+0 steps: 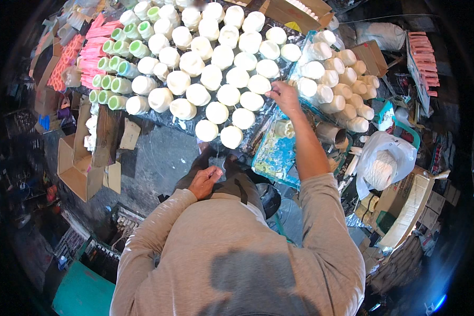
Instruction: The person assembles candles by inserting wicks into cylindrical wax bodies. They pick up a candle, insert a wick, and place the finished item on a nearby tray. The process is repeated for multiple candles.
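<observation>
Many round, cream-white candle-like pieces [211,77] stand in rows on a dark, stained table in front of me. My right hand [284,98] reaches to the table's right side, beside one cream-white piece [259,84]. Its thumb and fingertips are drawn together at that piece's edge; anything pinched there is too small to make out. Low over my lap, my left hand [204,183] is closed, with its fingers curled in. Whatever it may hold is hidden.
Green-rimmed white cylinders [117,102] and pink sticks [101,39] lie at the table's left. Taller cream cylinders [334,79] crowd the right, beside a metal can [330,134]. A plastic bag with string [382,166] and cardboard boxes [81,168] stand around me.
</observation>
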The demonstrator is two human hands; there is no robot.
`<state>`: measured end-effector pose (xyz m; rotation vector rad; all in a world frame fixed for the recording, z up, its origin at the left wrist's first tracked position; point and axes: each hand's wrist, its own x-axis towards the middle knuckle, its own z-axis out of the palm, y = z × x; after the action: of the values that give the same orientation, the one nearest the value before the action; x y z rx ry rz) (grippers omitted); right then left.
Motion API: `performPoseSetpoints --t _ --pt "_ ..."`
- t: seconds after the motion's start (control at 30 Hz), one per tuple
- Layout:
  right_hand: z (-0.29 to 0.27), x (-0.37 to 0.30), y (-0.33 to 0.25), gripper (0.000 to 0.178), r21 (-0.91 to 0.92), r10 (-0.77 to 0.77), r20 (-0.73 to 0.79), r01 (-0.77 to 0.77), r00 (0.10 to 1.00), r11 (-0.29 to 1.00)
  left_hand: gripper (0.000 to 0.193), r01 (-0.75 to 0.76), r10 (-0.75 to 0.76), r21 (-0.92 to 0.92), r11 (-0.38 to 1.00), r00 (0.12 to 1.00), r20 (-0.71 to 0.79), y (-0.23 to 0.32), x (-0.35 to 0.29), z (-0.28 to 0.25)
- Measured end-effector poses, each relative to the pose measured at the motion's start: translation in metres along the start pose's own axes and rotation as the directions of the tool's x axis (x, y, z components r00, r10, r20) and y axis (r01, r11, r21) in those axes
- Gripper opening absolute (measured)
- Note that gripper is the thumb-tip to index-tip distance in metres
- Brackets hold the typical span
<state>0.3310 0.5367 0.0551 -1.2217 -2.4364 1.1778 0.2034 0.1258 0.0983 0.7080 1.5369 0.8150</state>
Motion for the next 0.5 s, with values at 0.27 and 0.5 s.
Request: performPoseSetpoints --t 0.27,0.5 --pt "0.001 0.023 -0.004 0.032 -0.106 0.018 -0.052 -0.024 0.999 0.994 0.042 -0.059 0.059 -0.026 0.998 0.998 0.014 -0.012 0.002 -0.014" --pt "0.009 0.025 -0.005 0.027 -0.130 0.092 -0.123 -0.108 0.988 0.986 0.041 -0.040 0.040 -0.024 0.999 0.999 -0.025 -0.015 0.000 -0.014"
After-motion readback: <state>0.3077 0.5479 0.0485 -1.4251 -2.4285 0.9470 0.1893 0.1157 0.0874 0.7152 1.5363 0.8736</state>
